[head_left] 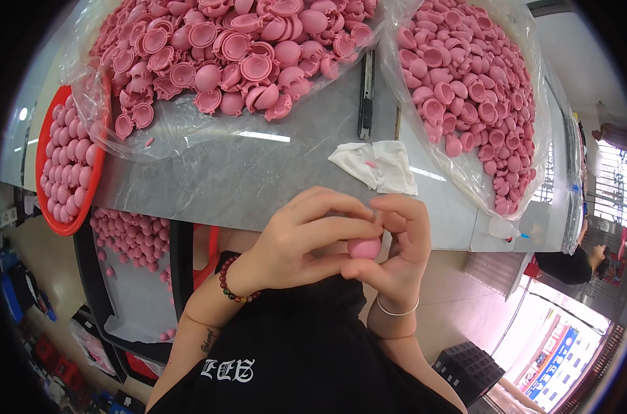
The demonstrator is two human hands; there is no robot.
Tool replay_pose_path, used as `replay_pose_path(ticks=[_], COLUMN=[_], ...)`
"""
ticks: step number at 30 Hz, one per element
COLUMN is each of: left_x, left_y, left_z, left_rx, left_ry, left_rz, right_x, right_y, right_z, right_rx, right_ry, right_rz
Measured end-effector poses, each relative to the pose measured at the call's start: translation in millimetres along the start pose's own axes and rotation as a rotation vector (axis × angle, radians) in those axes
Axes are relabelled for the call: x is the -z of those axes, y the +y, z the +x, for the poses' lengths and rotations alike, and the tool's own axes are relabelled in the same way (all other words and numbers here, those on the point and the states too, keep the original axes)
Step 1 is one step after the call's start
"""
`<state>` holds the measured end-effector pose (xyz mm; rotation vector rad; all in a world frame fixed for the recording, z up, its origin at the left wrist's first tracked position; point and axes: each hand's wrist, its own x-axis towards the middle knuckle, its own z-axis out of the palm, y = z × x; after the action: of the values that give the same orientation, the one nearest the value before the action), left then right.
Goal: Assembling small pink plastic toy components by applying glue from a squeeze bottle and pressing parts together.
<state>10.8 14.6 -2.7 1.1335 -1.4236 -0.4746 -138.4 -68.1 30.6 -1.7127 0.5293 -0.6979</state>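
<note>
A: Where did we locate the pink ball [364, 249]?

B: We located it in front of the torso [306, 338], between the fingers of the left hand [293, 238] and those of the right hand [406, 248]. Both sets of fingers were grasping it: the left from the left and above, the right with the thumb along its lower side. Contact on its far side was hidden from us.

A: Did we identify a long axis or a nearer hand?

B: We identified neither. The visible part was rounded, and both hands appeared to touch it.

A: Which edge did we note?

B: We noted the near edge of the desk [210, 183], just beside the hands in our view; we could not judge the ball's height against it. Past that edge, we found free room leftward, toward the red basin [101, 162] of pink balls [70, 155].

A: What bounded the room farther out?

B: Beyond the hands we recorded a crumpled white tissue [396, 169], then an elongated black tool [366, 103] pointing away from the torso. Pink half-shells [251, 65] bounded the far left; a second heap of shells [465, 90] bounded the right.
</note>
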Motion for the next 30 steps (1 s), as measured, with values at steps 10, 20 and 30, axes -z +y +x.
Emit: replay_pose_path(ticks=[10,20,30], left_x=[-7.6,-9.2,-7.6], left_y=[3.2,2.7,2.8], left_z=[-9.9,-9.4,-8.4], left_rx=[0.257,0.256,0.237], left_ry=[0.25,0.257,0.263], left_rz=[-0.656,-0.518,-0.534], right_x=[14.6,-6.8,10.2], right_y=[20.8,2.6,15.2], right_z=[17.9,7.3,15.1], right_rx=[0.122,0.587,0.438], right_ry=[0.156,0.293,0.27], right_rz=[-0.809,-0.249,-0.615])
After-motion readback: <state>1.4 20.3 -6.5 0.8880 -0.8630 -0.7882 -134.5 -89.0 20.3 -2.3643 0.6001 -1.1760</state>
